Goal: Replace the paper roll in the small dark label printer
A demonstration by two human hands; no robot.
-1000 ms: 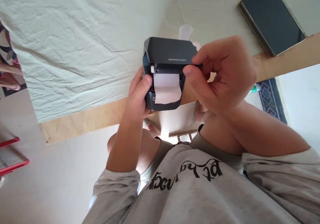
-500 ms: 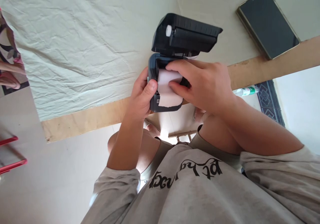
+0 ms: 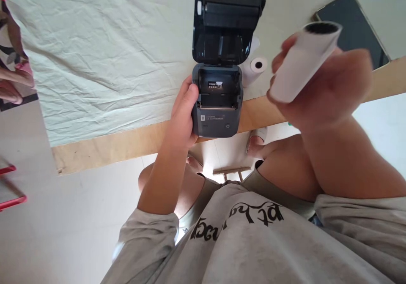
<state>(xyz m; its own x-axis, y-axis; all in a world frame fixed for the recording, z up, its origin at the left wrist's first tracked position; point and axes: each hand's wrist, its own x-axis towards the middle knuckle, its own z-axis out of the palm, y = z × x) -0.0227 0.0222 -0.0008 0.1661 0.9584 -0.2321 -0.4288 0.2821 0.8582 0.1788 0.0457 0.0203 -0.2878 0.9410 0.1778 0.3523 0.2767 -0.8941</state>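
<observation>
My left hand grips a dark portable label printer by its left side, over the table's front edge. The printer's black lid stands swung up, and its paper bay shows bare inside, with a small label at the back. Off to the right, my right hand, slightly blurred, is closed around a white paper roll, whose dark hollow core faces up and away. Another white paper roll lies on the cloth just behind the printer, partly hidden by it.
A phone lies at the right rear, partly behind my right hand. Pale wrinkled cloth covers the table, with a bare wooden edge in front. Red bars show at the lower left, and a patterned item at the left edge.
The paper roll has come out of the printer's bay and moved right and up in my right hand. The printer tilted, and its lid leans farther back, uncovering the roll behind it.
</observation>
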